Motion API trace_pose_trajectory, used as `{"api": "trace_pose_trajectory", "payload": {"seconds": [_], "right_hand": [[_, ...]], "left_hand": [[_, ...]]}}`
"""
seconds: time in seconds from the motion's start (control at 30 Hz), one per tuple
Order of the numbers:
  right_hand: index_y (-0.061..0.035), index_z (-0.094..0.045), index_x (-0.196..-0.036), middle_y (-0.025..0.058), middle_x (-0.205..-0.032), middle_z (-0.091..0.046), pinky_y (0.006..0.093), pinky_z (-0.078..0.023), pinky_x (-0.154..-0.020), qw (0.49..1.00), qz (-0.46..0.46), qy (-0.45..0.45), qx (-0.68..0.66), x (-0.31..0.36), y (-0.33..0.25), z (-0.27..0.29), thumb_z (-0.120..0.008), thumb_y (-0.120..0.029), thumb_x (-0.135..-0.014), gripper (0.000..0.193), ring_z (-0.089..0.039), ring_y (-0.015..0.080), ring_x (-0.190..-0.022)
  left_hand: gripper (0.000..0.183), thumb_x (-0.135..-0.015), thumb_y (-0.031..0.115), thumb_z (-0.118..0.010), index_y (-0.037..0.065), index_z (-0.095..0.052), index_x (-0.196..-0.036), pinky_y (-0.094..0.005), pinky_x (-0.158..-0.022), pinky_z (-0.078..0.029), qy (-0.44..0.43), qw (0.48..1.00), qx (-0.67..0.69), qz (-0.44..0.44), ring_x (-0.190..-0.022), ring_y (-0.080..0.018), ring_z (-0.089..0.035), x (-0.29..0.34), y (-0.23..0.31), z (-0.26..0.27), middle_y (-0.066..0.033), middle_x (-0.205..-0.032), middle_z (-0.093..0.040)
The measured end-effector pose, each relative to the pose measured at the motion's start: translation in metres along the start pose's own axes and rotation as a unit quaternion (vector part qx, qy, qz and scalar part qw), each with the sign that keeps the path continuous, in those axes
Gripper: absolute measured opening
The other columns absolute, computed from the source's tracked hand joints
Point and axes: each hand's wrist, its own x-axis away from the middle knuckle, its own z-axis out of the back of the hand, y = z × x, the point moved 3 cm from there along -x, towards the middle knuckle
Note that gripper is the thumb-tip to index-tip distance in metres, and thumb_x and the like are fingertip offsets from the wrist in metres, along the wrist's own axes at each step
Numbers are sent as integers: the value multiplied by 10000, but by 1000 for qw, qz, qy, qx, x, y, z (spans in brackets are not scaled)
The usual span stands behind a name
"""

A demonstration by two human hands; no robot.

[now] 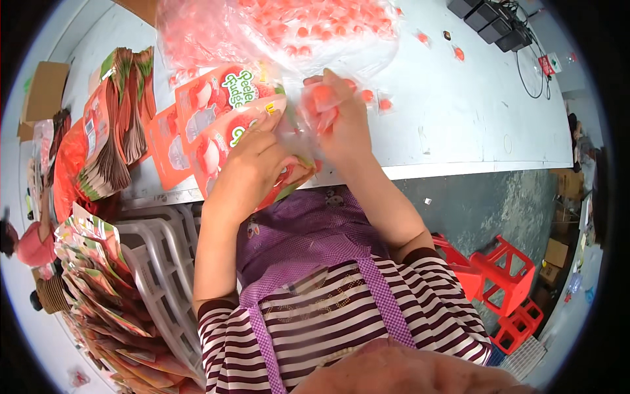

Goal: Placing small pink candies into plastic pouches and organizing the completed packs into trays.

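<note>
My left hand point(252, 164) grips a pink-and-green printed pouch point(289, 176) near the table's front edge, its mouth toward my right hand. Its fingers lie over another printed pouch point(209, 154). More flat pouches point(197, 98) lie overlapping just beyond. Closed around several clear-wrapped red candies point(321, 98), my right hand point(349, 125) is just right of the pouches. A few loose wrapped candies point(384, 104) rest beside its fingers. Behind both hands lies a big clear plastic bag point(348, 56) with a heap of wrapped red candies point(315, 23).
Bundled pouches point(111, 131) stand at the table's left. Below them, a grey plastic crate point(154, 262) sits beside piled pouches point(108, 302). Black devices with cables point(495, 26) occupy the far right corner. Red stools point(502, 276) are on the floor at right. Another person point(38, 244) is at far left.
</note>
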Motion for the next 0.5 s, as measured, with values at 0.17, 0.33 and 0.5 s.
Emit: {"api": "trace_pose_trajectory", "payload": {"seconds": [0.17,0.33,0.5], "right_hand": [[2,-592,-911,60,-819,-587,283,-491,-680,998,-29,-6,50,19,7,-3,-574,-181,-876,187,-580,133,-755],[-13,-561,-1001,92,-989,-560,306,-467,-804,993,70,-85,46,20,11,0,-496,-222,-924,232,-554,148,-897],[3,-543,-1059,99,-1162,-478,313,-421,-893,980,126,-123,89,18,12,7,-331,-326,-981,399,-506,165,-1030]], "left_hand": [[127,-675,-11,-658,22,-615,-790,-443,-938,-430,16,999,43,25,-1132,-358,-502,-3,-3,1,-145,-822,-529],[102,-702,48,-653,5,-572,-747,-411,-891,-443,10,1000,8,-6,-1093,-355,-517,-9,0,0,-149,-813,-531],[118,-701,15,-674,9,-604,-796,-374,-728,-448,12,1000,0,-17,-783,-292,-542,-14,3,0,-110,-799,-555]]}}
